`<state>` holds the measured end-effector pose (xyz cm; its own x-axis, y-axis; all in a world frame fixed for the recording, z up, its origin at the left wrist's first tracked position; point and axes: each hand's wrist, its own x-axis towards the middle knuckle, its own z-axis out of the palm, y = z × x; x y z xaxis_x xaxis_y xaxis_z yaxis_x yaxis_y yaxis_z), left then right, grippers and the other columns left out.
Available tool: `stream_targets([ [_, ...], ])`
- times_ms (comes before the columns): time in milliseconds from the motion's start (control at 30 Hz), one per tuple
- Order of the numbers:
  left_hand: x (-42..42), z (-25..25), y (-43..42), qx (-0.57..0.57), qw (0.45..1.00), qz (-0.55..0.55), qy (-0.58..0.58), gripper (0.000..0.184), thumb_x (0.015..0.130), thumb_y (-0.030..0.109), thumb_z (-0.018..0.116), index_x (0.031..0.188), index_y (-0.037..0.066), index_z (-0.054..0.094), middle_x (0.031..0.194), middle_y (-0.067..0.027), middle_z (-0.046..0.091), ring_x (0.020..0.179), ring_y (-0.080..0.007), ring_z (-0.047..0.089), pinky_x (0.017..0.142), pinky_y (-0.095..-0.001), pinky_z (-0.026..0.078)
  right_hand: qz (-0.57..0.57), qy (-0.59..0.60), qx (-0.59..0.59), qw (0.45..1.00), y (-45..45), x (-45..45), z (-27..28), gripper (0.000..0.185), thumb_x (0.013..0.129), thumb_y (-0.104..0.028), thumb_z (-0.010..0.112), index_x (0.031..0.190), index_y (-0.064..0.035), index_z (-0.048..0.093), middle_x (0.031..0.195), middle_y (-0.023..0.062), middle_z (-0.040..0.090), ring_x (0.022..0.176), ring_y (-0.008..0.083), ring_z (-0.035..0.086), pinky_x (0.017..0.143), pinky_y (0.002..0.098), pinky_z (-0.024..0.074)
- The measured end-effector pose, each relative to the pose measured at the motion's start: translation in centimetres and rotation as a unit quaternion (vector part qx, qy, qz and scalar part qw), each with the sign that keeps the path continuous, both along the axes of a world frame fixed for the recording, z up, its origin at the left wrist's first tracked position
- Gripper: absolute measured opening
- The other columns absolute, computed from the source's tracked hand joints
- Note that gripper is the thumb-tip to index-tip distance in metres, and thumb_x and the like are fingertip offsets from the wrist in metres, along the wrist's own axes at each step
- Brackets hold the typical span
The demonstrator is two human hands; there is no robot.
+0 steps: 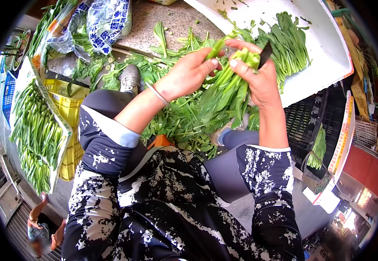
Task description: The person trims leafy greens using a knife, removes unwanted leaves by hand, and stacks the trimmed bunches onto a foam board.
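Observation:
My left hand (pixel 188 75), with a bangle on its wrist, is closed, pinching a green stalk (pixel 215 49) between thumb and fingers. Beside it, my right hand (pixel 260 82) grips a bunch of leafy greens (pixel 226 89), pale cut stem ends up and leaves hanging down. A dark knife blade (pixel 265 55) sticks out from the same hand; the handle is hidden. Below both hands, a heap of loose leaves (pixel 178 117) covers the ground between my shoes.
At upper right, a white foam box (pixel 300 85) holds bundled greens (pixel 287 45). More stalks (pixel 36 130) fill a box on the left by a yellow crate (pixel 67 102). A black crate (pixel 304 117) stands right. Printed plastic bags (pixel 109 24) lie at the back; another person (pixel 41 230) is at lower left.

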<state>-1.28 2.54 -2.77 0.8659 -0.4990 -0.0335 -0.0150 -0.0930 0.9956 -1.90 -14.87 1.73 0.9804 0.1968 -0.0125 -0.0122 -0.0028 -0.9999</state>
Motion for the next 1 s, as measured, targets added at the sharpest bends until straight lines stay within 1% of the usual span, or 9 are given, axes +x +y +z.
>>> stream_targets([
  [100,-0.4,-0.5,-0.1,0.063,0.996,-0.015,-0.056,0.034,0.091,0.019,0.042,0.118,-0.001,0.044,0.1,-0.0058,0.056,0.091,-0.0123,0.049,0.082,-0.0264,0.041,0.012,-0.013,-0.04,0.999,1.1,-0.4,-0.6,0.029,0.071,-0.01,0.067,0.098,-0.0022,0.061,0.086,0.0019,0.06,0.075,0.0081,0.055,0.069,0.0222,0.0457],
  [233,-0.3,-0.5,-0.1,0.0,0.996,-0.06,0.064,0.035,0.09,0.017,0.043,0.12,-0.001,0.043,0.105,-0.0057,0.056,0.096,-0.0102,0.051,0.083,-0.0225,0.041,0.027,-0.007,-0.051,0.998,0.6,0.0,-1.4,0.027,0.07,-0.01,0.067,0.095,-0.0007,0.061,0.085,0.0028,0.061,0.075,0.0092,0.056,0.07,0.0232,0.0462],
  [333,-0.2,0.4,-0.1,-0.122,0.957,-0.062,0.256,0.035,0.087,0.012,0.047,0.119,-0.001,0.045,0.102,-0.0052,0.057,0.089,-0.0091,0.055,0.078,-0.0222,0.046,0.026,0.055,0.035,0.998,0.4,-0.3,-0.6,0.026,0.071,-0.011,0.067,0.093,-0.0002,0.06,0.085,0.0046,0.061,0.075,0.0111,0.057,0.07,0.0244,0.0469],
  [433,0.1,1.7,0.7,-0.13,0.957,-0.082,0.247,0.036,0.084,0.02,0.055,0.115,0.001,0.05,0.088,0.001,0.058,0.065,-0.0002,0.051,0.046,-0.0138,0.039,-0.007,0.066,0.093,0.993,-0.2,0.0,-0.3,0.024,0.072,-0.011,0.065,0.093,0.001,0.059,0.083,0.0055,0.06,0.075,0.012,0.057,0.07,0.0248,0.0469],
  [467,-0.1,1.6,0.4,-0.154,0.954,-0.056,0.253,0.038,0.083,0.024,0.058,0.114,0.003,0.051,0.083,0.003,0.056,0.056,0.002,0.045,0.037,-0.0133,0.029,-0.033,0.084,0.134,0.987,-0.6,0.2,-0.3,0.025,0.072,-0.011,0.064,0.093,0.0008,0.058,0.083,0.0056,0.059,0.073,0.0125,0.057,0.07,0.0251,0.0469],
  [667,1.0,0.7,1.3,-0.187,0.919,0.089,0.337,0.049,0.084,0.045,0.049,0.11,0.004,0.051,0.089,-0.0019,0.058,0.067,-0.0075,0.05,0.04,-0.0168,0.027,-0.084,0.064,0.225,0.969,-3.7,1.1,1.1,0.021,0.073,-0.011,0.06,0.091,-0.0017,0.054,0.095,0.0147,0.059,0.082,0.0164,0.057,0.076,0.0297,0.0475],
  [733,1.5,0.3,1.9,-0.208,0.876,0.214,0.378,0.049,0.084,0.046,0.046,0.109,0.004,0.05,0.096,-0.0064,0.057,0.077,-0.012,0.052,0.051,-0.0193,0.036,-0.094,0.021,0.095,0.991,-4.1,1.0,1.1,0.02,0.071,-0.007,0.061,0.089,-0.0015,0.055,0.093,0.0123,0.061,0.078,0.0158,0.058,0.075,0.029,0.0473],
  [833,1.6,0.1,2.3,-0.305,0.84,0.245,0.376,0.057,0.083,0.051,0.043,0.111,0.002,0.044,0.096,-0.0123,0.052,0.065,-0.013,0.044,0.044,-0.0202,0.027,-0.112,-0.068,-0.206,0.97,-2.9,0.4,-0.2,0.022,0.068,-0.007,0.066,0.088,-0.006,0.056,0.084,0.0066,0.062,0.074,0.0137,0.058,0.07,0.027,0.0479],
  [1000,1.5,0.2,1.8,-0.344,0.823,0.219,0.395,0.058,0.084,0.053,0.039,0.11,0.001,0.044,0.094,-0.0128,0.051,0.065,-0.014,0.042,0.048,-0.0225,0.028,0.014,-0.043,-0.129,0.991,0.9,-1.1,-1.1,0.017,0.071,-0.009,0.065,0.086,-0.001,0.061,0.077,0.0023,0.062,0.069,0.0073,0.056,0.065,0.0218,0.0465],
])
